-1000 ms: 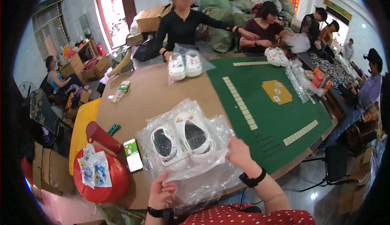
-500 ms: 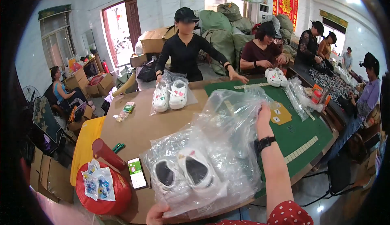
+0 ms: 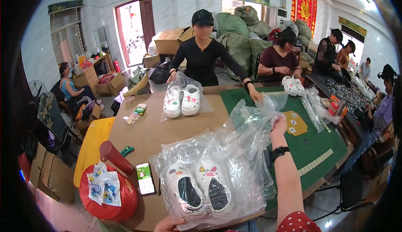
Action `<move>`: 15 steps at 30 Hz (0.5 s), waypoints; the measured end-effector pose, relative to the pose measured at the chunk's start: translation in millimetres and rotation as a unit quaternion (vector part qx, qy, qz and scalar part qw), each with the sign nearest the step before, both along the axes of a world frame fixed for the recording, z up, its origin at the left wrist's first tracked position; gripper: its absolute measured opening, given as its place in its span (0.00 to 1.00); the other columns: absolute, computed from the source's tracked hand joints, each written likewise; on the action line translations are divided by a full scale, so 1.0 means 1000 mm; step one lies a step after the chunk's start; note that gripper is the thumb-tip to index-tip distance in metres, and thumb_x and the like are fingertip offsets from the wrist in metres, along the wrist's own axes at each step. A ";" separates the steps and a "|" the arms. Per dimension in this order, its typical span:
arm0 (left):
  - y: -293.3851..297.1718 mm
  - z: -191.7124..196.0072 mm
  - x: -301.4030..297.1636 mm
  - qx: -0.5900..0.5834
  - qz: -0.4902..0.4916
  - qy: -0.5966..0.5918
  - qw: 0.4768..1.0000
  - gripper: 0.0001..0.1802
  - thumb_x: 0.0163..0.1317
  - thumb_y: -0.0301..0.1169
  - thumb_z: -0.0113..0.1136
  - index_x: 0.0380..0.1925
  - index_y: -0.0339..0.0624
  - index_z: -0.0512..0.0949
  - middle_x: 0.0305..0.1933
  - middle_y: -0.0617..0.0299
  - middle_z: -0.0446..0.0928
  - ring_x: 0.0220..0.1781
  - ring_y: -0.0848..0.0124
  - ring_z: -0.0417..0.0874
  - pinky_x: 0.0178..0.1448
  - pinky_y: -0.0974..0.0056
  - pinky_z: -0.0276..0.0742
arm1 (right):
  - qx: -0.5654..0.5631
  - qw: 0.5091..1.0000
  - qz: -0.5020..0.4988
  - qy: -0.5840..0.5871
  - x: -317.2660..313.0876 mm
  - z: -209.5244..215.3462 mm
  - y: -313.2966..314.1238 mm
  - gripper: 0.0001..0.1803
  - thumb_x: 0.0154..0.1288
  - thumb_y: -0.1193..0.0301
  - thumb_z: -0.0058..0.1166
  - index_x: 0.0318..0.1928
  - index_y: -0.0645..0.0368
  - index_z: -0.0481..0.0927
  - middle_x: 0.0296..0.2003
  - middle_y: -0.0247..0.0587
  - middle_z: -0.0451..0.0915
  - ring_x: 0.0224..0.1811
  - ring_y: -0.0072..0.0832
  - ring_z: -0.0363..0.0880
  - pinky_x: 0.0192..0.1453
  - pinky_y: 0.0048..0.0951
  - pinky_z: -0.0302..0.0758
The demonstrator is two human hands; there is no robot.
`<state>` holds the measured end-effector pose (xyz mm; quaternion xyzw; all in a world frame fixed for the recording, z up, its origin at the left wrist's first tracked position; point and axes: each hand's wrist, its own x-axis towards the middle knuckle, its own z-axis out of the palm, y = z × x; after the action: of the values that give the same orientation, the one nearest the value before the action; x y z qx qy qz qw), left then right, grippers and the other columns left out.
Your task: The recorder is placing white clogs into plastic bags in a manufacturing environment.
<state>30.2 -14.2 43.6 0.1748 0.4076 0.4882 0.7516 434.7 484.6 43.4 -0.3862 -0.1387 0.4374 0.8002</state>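
Clogs [image 3: 205,181] lie in their bag [image 3: 251,182] on the counter [image 3: 144,144]. The right hand [image 3: 278,126], beside them a second ago, now stretches over the green mat [image 3: 314,135], fingers closed on film [image 3: 251,117]; the left hand [image 3: 168,223] meets the bag's near edge (whether gripping, I can't tell).

Right hand [image 3: 278,125]: moved right and far since 1.0 s ago; now grips the clear plastic [image 3: 247,125] over the green mat [image 3: 316,165]. The plastic, previously bunched low around the near shoes [image 3: 208,175], now extends toward the far side. Near shoes: shifted nearer on the counter [image 3: 144,138]; charms more exposed. Left hand [image 3: 168,223]: lowered to the near edge, only partly in view. Co-worker's left hand [image 3: 254,94]: withdrawn from the far right, now beside the plastic's far end. Far shoes [image 3: 190,104]: shifted left and nearer.
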 end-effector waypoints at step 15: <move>-0.010 -0.017 -0.005 -0.040 0.027 0.003 0.999 0.13 0.61 0.30 0.66 0.46 0.42 0.80 0.29 0.70 0.80 0.19 0.82 0.72 0.22 0.76 0.62 | 0.098 0.990 -0.097 0.025 0.051 0.040 0.018 0.17 0.74 0.70 0.45 0.60 0.56 0.69 0.56 0.46 0.76 0.54 0.38 0.77 0.56 0.42 0.77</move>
<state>25.7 -24.0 26.3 0.1351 0.4341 0.4912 0.7430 486.2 502.5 83.2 -0.3069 -0.1229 0.3515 0.8759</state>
